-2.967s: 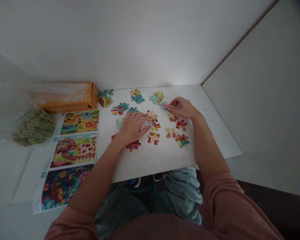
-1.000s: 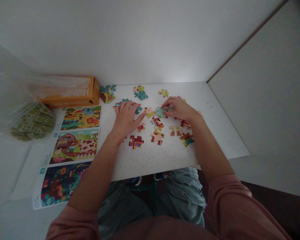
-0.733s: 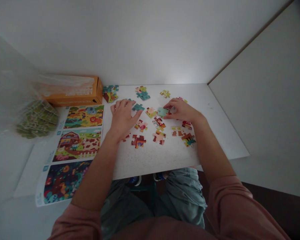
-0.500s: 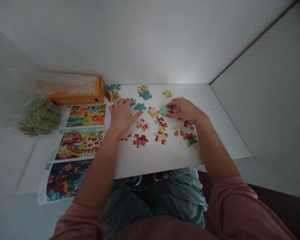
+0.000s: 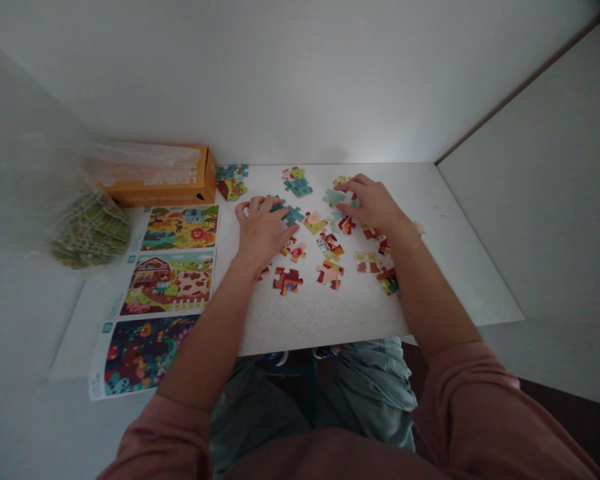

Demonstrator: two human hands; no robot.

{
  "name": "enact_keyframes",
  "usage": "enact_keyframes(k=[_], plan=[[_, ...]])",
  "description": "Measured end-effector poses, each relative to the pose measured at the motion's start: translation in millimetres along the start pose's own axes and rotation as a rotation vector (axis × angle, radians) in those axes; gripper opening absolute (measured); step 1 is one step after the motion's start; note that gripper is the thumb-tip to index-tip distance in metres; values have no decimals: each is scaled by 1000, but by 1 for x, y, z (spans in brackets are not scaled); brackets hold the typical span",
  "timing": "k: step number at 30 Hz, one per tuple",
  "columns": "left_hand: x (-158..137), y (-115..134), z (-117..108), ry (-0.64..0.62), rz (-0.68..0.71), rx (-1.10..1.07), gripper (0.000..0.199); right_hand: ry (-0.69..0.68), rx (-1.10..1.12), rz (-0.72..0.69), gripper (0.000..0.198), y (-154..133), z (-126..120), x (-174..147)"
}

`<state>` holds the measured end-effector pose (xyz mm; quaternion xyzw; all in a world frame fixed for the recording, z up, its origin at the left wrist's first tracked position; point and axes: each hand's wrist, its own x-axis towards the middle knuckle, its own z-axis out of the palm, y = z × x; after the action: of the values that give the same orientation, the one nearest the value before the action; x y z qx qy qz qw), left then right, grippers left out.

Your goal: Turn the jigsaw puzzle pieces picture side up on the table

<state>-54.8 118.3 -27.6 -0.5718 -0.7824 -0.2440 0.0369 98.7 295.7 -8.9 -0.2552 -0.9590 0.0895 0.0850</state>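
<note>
My left hand (image 5: 263, 230) is over the left part of the scattered jigsaw pieces, palm down with fingers spread. Its fingertips are at a teal jigsaw piece (image 5: 294, 215), and it partly covers other pieces. My right hand (image 5: 373, 203) pinches a pale green jigsaw piece (image 5: 333, 197) between thumb and fingers, just above the table. Below it lies another pale green piece (image 5: 337, 221), beside a red-patterned piece (image 5: 347, 226). Close by are a yellow-and-pink piece (image 5: 316, 223) and a piece with a figure on it (image 5: 331, 246).
A picture sheet (image 5: 167, 315) with three printed scenes lies at the left. Behind it stands an orange box (image 5: 155, 195), with a clear bag of green pieces (image 5: 91, 228) beside it. Joined pieces (image 5: 297, 181) lie near the back wall. The white table (image 5: 320, 323) ends before my lap.
My right hand has moved back and slightly right, and a pale green piece now lies uncovered where it was. My left hand stays by the teal pieces. The camera view has shifted slightly.
</note>
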Motion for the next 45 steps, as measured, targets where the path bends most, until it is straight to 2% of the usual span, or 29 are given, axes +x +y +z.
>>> enact_keyframes(k=[3,7,12,17,19,22,24,28,33,37,42,45], plan=[[2,1,0,-5,14,-59,24,-112,69,-50,29,-1,-7,-9],[5,4,-2,12,8,-61,24,-252,144,-48,42,3,-10,-13],[8,2,-5,42,-83,17,28,-230,208,-86,32,6,-11,-15],[7,-5,1,-41,-165,65,26,-175,256,-39,36,6,-25,-22],[7,-6,4,-48,-153,53,22,-272,272,-38,35,9,-30,-25],[6,-3,5,-38,-111,10,23,-496,282,-65,34,15,-31,-29],[6,0,4,-63,-82,0,24,-552,268,-89,33,16,-28,-30],[6,2,0,-118,-88,52,24,-503,207,-132,33,9,-20,-29],[7,-6,-5,-41,-134,69,30,-410,191,-92,32,-2,-19,-26],[6,-14,-8,-45,-210,93,33,-386,251,-147,33,-1,-19,-21],[3,-19,-8,-44,-251,155,33,-411,260,-76,35,7,-17,-19],[3,-22,-8,-17,-250,123,32,-331,256,-64,32,7,-15,-19]])
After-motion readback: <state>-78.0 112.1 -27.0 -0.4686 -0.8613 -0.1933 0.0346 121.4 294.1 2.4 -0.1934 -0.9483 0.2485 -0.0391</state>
